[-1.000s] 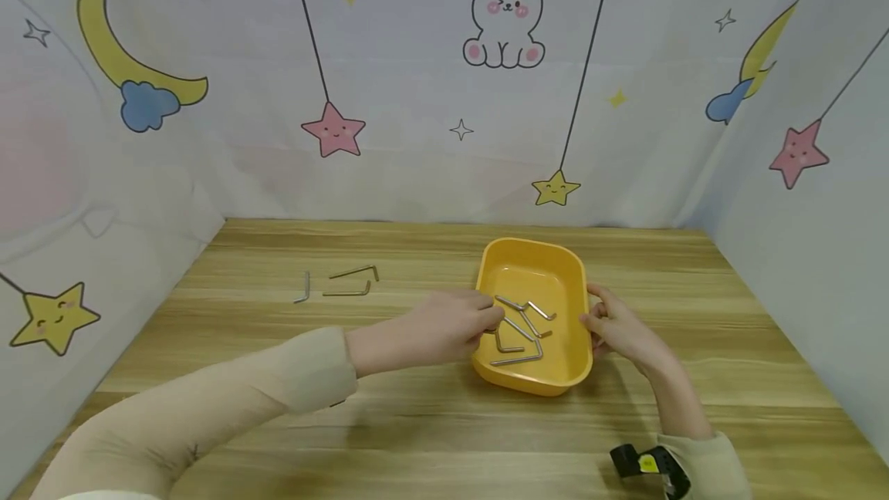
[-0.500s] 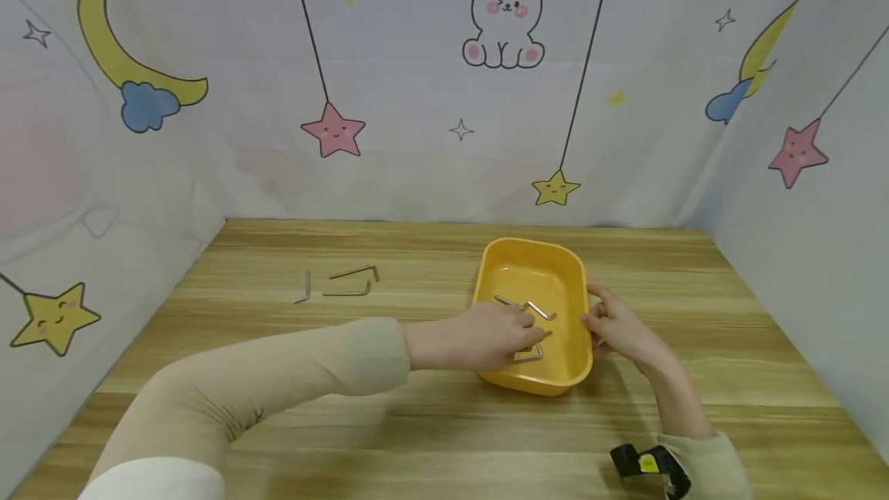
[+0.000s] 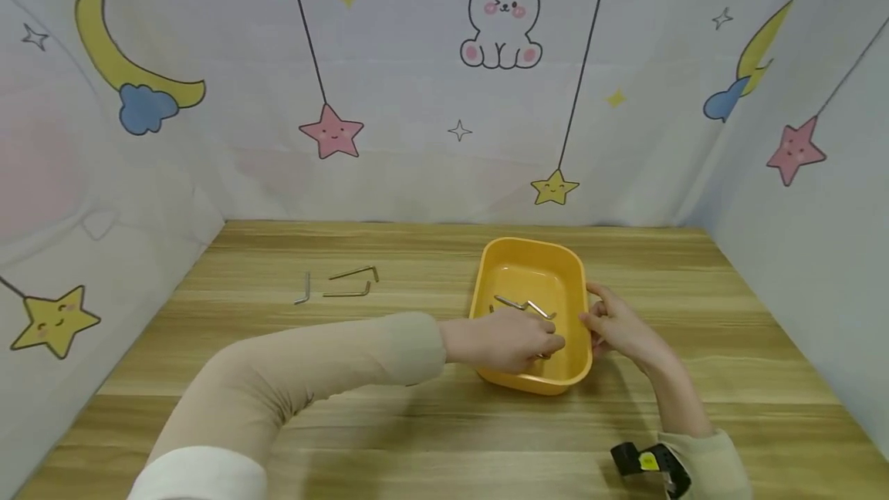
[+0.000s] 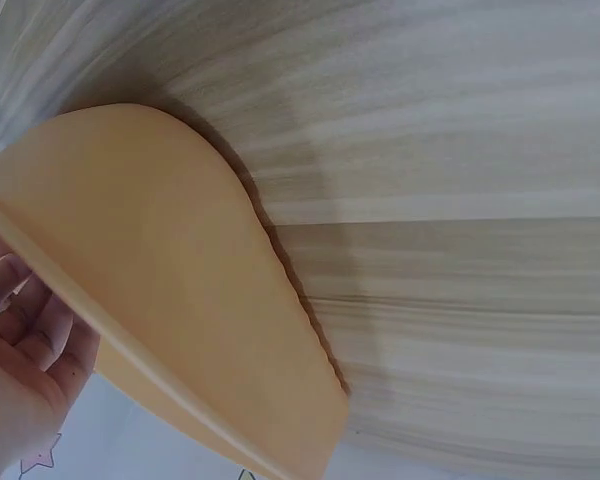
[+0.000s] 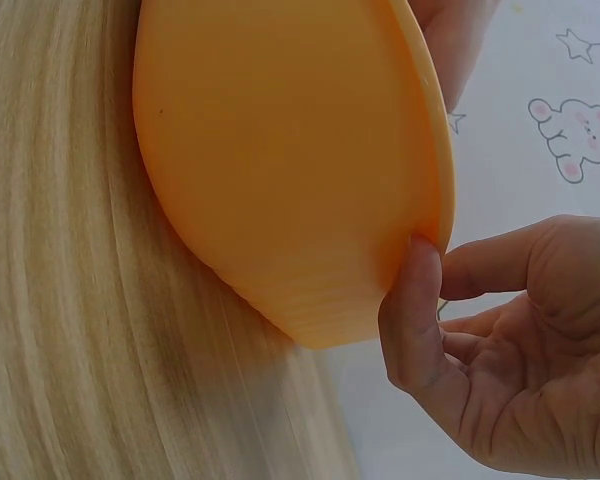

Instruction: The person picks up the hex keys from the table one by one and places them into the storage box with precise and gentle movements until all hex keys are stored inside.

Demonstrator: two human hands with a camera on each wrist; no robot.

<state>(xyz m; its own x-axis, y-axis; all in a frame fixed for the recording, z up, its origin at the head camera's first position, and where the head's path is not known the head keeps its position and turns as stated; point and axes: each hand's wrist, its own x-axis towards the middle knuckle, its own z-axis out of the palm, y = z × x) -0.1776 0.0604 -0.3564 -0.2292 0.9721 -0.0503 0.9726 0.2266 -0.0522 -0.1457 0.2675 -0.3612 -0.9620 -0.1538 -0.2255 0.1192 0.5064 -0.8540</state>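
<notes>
Three bent metal keys [image 3: 346, 295] lie on the table [image 3: 417, 245], far left, likely light, stiff and slick, best pinched mid-shank. My left hand [image 3: 510, 338] is over more keys [image 3: 539, 309] in the yellow tray [image 3: 524, 280]; whether it grips one, I cannot tell. My right hand [image 3: 621, 330] pinches the tray's right side.

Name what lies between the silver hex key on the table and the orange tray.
Two brass-coloured hex keys, then bare tabletop, in the head view.
</notes>
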